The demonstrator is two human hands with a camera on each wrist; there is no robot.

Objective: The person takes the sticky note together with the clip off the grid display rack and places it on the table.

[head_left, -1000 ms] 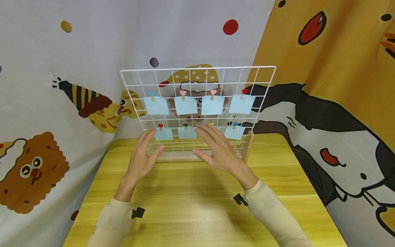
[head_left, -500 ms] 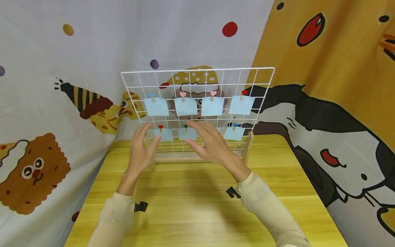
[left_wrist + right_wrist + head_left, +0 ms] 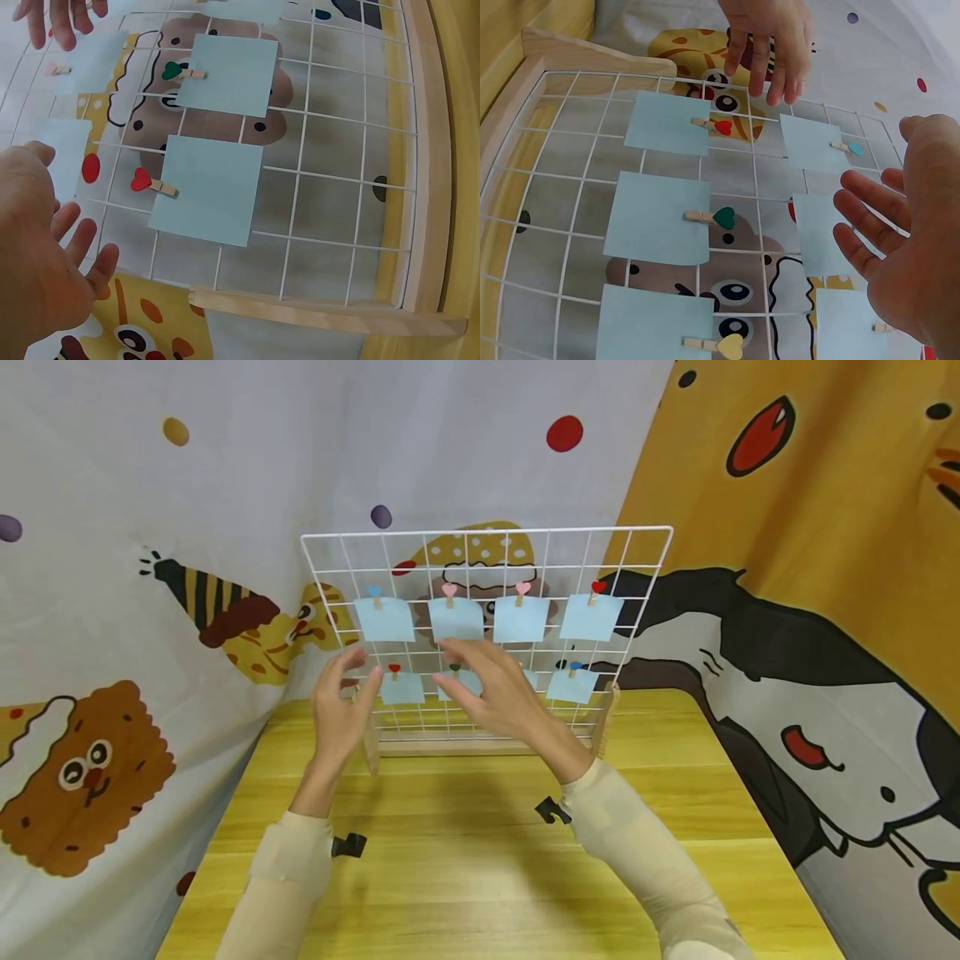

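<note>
A white wire grid (image 3: 487, 532) stands upright in a wooden base (image 3: 465, 747). Two rows of light blue paper squares (image 3: 521, 620) hang on it, each with a small heart-topped clothespin, such as the red one (image 3: 154, 182) and the green one (image 3: 711, 217). My left hand (image 3: 341, 706) hovers before the grid's lower left, fingers loosely bent, holding nothing. Before the middle, my right hand (image 3: 498, 693) is raised with fingers spread and nothing in its grasp. It covers part of the lower row. Neither hand visibly touches the grid.
The grid stands at the back of a yellow wooden table (image 3: 465, 860). Behind and beside it hangs a curtain (image 3: 247, 468) with cartoon prints. Small black clips (image 3: 349, 845) stick out from both sleeve cuffs.
Both hands have risen slightly. The right hand has moved left, from before the lower row's third paper toward its second. The papers and grid stay in place while the view shifts a little.
</note>
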